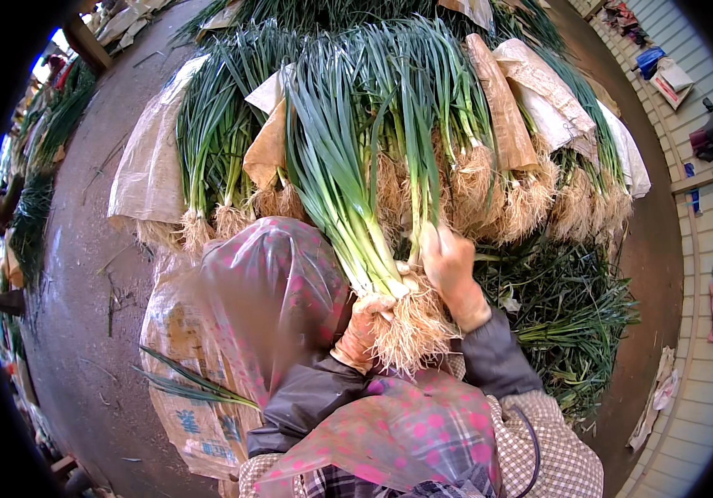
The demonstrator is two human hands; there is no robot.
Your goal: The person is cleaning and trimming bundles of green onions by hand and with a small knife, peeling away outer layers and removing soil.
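Observation:
My left hand [360, 334], in a stained light glove or covering, is closed around the root end of a bunch of green garlic [351, 220]. The bunch has long flat leaves pointing away from me, pale stem bases and a bushy tuft of tan roots [413, 330]. To the right of it, my right hand [451, 270] is closed, fingers curled round the lower stem of a green garlic stalk [416, 199] beside the bunch. Its fingertips are partly hidden. Dark sleeves cover both forearms.
Rows of upright green garlic [232, 141] stand ahead, separated by tan and white woven sacks [149, 158]. Cut leaves [572, 324] pile up at the right. A spotted plastic-covered knee [273, 274] and a flattened sack [182, 365] are at the left. A pale panelled wall [655, 415] runs along the right.

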